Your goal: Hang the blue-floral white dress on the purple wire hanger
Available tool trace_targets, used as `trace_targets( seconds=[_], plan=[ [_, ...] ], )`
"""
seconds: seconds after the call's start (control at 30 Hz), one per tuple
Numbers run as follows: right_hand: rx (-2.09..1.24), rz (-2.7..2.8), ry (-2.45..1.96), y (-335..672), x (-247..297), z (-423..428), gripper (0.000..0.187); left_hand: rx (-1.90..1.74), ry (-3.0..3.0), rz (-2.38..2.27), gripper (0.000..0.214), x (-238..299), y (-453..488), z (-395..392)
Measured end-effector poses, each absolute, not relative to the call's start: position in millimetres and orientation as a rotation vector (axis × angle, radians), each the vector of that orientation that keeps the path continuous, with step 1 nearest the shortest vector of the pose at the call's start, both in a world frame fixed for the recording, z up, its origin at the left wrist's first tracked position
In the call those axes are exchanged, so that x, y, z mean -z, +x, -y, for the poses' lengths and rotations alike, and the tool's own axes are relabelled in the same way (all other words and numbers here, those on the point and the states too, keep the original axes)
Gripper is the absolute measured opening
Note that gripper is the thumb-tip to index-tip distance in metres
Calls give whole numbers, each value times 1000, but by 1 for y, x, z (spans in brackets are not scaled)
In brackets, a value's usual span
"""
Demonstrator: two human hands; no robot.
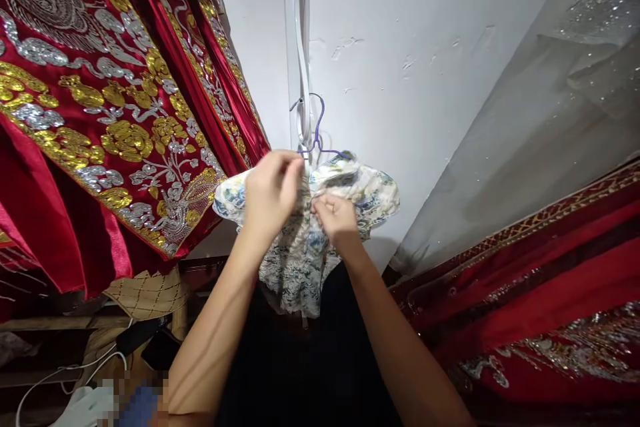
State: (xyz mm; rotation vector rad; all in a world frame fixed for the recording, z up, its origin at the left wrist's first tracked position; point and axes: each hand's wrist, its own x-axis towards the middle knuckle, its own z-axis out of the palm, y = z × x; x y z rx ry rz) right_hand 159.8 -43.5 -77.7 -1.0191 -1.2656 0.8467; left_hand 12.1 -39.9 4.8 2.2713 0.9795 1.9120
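Observation:
A small floral top [313, 247] in white, blue and yellow with short puffed sleeves hangs on a purple hanger [320, 127] in front of me. My left hand [273, 190] is at the left side of its neckline, just under the hanger. Its thumb and fingers are closed together, and what lies between the fingertips cannot be made out. Lower and to the right, my right hand [336, 217] pinches the front edge of the top near the centre of the chest. The hands cover part of the neckline and front.
A white strap [303, 33] hangs down the white wall [400, 33] to the hanger. Red garments with gold and silver sequins [127, 137] hang at left. Sheer glittery fabric [545, 133] and red embroidered cloth [560, 280] are at right. A white cable [75, 367] lies lower left.

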Motion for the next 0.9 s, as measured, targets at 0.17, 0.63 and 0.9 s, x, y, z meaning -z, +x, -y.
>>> trace_targets(
  seconds=[0.17, 0.63, 0.9],
  plan=[
    [-859, 1251, -1198, 154, 149, 69, 31, -2345, 1248, -884, 15, 28, -65, 20],
    [-1281, 1433, -1224, 167, 178, 126, 27, -1651, 723, -982, 29, 201, -15, 76],
    [-1190, 1056, -1107, 158, 188, 107, 57, -1348, 1225, -839, 29, 137, 14, 125]
  ],
)
